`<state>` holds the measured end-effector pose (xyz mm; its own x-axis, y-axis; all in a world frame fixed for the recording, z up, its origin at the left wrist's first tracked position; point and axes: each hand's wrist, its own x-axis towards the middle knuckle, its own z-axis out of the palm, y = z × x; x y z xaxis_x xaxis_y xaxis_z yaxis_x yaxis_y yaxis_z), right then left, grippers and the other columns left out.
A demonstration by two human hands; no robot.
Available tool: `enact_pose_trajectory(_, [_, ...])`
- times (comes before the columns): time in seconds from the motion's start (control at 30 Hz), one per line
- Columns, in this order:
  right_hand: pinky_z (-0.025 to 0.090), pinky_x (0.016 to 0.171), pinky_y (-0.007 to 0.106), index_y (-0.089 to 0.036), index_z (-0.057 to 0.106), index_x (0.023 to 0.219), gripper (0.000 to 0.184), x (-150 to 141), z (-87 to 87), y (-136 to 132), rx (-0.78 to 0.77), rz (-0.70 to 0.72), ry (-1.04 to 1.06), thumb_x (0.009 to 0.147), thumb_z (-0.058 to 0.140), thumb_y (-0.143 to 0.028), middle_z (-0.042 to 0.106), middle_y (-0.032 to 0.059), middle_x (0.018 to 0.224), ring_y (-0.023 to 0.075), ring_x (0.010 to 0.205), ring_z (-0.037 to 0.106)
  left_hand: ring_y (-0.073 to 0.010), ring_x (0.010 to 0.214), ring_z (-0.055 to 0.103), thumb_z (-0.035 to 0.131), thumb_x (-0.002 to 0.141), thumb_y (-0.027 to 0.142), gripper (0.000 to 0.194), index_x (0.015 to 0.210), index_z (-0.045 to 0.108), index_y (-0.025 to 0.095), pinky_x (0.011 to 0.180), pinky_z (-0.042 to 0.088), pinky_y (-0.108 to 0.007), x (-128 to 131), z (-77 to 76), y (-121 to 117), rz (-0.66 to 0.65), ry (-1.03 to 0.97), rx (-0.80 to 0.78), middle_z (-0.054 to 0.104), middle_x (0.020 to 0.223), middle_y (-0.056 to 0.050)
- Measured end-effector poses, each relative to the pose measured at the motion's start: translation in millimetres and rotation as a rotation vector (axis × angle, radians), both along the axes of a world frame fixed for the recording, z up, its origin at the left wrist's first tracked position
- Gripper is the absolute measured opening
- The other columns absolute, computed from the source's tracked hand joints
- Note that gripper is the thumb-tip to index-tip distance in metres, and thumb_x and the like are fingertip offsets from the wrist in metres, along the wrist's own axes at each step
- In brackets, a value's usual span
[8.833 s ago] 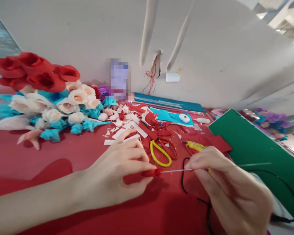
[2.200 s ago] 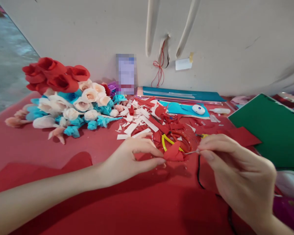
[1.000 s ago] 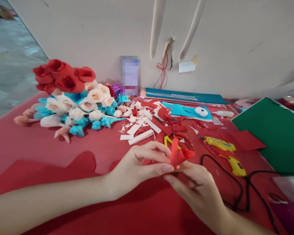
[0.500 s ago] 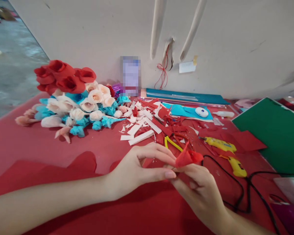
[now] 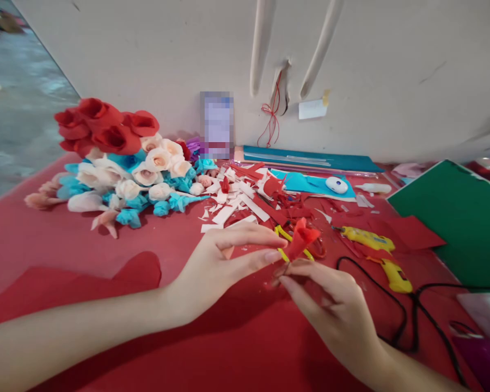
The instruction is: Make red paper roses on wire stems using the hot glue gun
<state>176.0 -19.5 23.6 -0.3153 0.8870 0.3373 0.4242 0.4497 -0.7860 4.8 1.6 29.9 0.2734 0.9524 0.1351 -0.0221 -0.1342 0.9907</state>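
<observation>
My right hand [image 5: 329, 310] pinches the base of a small red paper flower bud [image 5: 301, 239] and holds it upright above the red table [image 5: 85, 245]. My left hand [image 5: 224, 261] is right beside it, thumb and forefinger curved close to the bud's lower left side; I cannot tell whether they touch it. Yellow-handled scissors [image 5: 283, 238] lie just behind the bud. A yellow glue gun [image 5: 375, 250] with a black cord [image 5: 400, 326] lies to the right.
A heap of red, cream and blue paper flowers [image 5: 114, 163] fills the back left. White and red paper scraps [image 5: 245, 201] litter the middle. A green sheet [image 5: 457, 218], red cut-outs [image 5: 408, 231], blue sheets [image 5: 306, 182] and a white dispenser [image 5: 337, 185] lie right and back.
The glue gun was set down on the right. The right hand took the red bud from below and has raised it slightly, turning it upright; the left fingers have loosened beside it.
</observation>
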Motion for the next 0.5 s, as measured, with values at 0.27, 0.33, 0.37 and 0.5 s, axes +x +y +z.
enact_pose_trajectory(0.27, [0.045,0.059,0.019,-0.017,0.060,0.078,0.010,1.3,-0.9,-2.8,-0.095,0.117,-0.022,0.079,0.050,-0.013,0.062,-0.0006,0.070,0.0094,0.062,0.057,-0.0139,0.081,0.060,0.065,0.072,0.019,0.009,0.075,0.072,0.024,0.074,0.047,-0.022,0.3,-0.9,-1.0,-0.068,-0.033,-0.024,0.069,0.085,-0.001])
enact_pose_trajectory(0.33, [0.045,0.061,0.018,-0.017,0.060,0.079,0.011,1.8,0.9,-3.7,-0.111,0.147,-0.002,0.079,0.050,-0.012,0.063,-0.0004,0.072,0.0090,0.064,0.058,-0.0138,0.080,0.060,0.065,0.072,0.018,0.010,0.073,0.072,0.024,0.073,0.048,-0.022,0.4,-2.2,-2.2,-0.095,-0.063,-0.034,0.069,0.084,-0.001])
enact_pose_trajectory(0.37, [0.045,0.061,0.018,-0.017,0.060,0.080,0.012,2.0,1.6,-4.4,-0.117,0.156,0.006,0.080,0.049,-0.011,0.063,-0.0004,0.073,0.0089,0.065,0.058,-0.0140,0.080,0.060,0.065,0.072,0.018,0.010,0.074,0.072,0.024,0.072,0.048,-0.022,0.5,-3.3,-2.8,-0.106,-0.079,-0.046,0.069,0.084,-0.001])
enact_pose_trajectory(0.5, [0.045,0.062,0.020,-0.017,0.061,0.079,0.013,2.1,2.8,-6.6,-0.134,0.180,0.020,0.081,0.048,-0.012,0.063,0.0006,0.075,0.0099,0.066,0.057,-0.0180,0.087,0.061,0.066,0.071,0.021,0.009,0.078,0.072,0.024,0.079,0.048,-0.028,1.9,-8.2,-4.3,-0.122,-0.172,-0.143,0.069,0.088,-0.002])
